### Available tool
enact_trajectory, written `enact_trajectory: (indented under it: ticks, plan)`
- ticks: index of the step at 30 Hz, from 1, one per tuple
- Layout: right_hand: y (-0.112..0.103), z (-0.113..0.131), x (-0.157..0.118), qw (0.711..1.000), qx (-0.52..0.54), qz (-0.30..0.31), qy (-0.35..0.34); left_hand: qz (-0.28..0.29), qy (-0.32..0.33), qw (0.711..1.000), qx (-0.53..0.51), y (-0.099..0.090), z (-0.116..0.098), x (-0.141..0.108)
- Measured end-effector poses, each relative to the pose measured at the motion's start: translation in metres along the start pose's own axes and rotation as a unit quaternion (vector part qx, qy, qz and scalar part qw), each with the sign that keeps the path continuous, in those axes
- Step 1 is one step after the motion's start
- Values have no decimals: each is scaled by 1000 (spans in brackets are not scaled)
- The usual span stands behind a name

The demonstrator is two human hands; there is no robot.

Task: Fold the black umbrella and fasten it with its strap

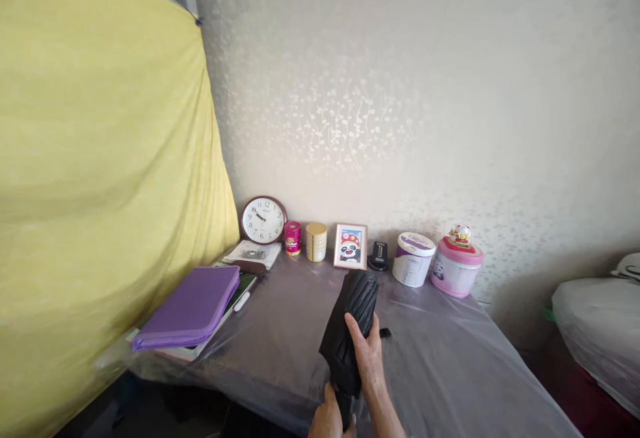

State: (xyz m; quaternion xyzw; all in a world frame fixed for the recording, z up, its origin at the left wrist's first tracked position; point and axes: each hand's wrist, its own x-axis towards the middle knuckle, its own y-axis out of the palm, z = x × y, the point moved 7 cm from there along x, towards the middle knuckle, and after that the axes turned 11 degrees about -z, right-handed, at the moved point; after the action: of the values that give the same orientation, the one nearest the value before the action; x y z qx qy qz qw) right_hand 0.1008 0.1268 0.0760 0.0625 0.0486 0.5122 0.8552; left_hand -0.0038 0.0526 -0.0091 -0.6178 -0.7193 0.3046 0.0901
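A black folding umbrella (345, 331), collapsed with its cloth folded in loose pleats, is held up over the front of the table. My left hand (327, 419) is closed around its handle at the bottom of the view. Higher up, my right hand (369, 358) grips the folded cloth from the right side, thumb lying along the pleats. A small black strap end (385, 333) sticks out to the right of the cloth. Part of the handle is hidden by my left fingers.
On the table (285, 331), a purple zip folder (193, 305) lies on papers at left. Along the wall stand a clock (264, 220), a pink can (293, 238), a yellow tin (316, 242), a picture frame (351, 246), a black device (379, 255), a white-purple tub (413, 261) and a pink tub (456, 271).
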Motion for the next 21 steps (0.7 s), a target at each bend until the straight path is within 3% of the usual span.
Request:
enact_trajectory:
  ticks: [4,6,8,9,13,18,21]
  plan:
    - [-3,-6,-1,996,52,12,73,34,32,999,-27,-2,-10,-3]
    - [-2,-7,-4,989,83,37,118,126,52,981,-136,2,-23,-13]
    - [-1,-5,-8,981,112,69,145,224,38,942,-247,6,-35,-28]
    - [-1,-3,-10,978,121,81,148,244,24,930,-273,5,-39,-33]
    - [-4,2,-8,986,97,78,115,188,-37,951,-244,2,-32,-37]
    - [-13,6,0,999,31,17,28,42,82,984,-152,-1,-27,-20]
    - [-13,6,-2,999,33,5,19,21,75,997,-20,5,-13,-10]
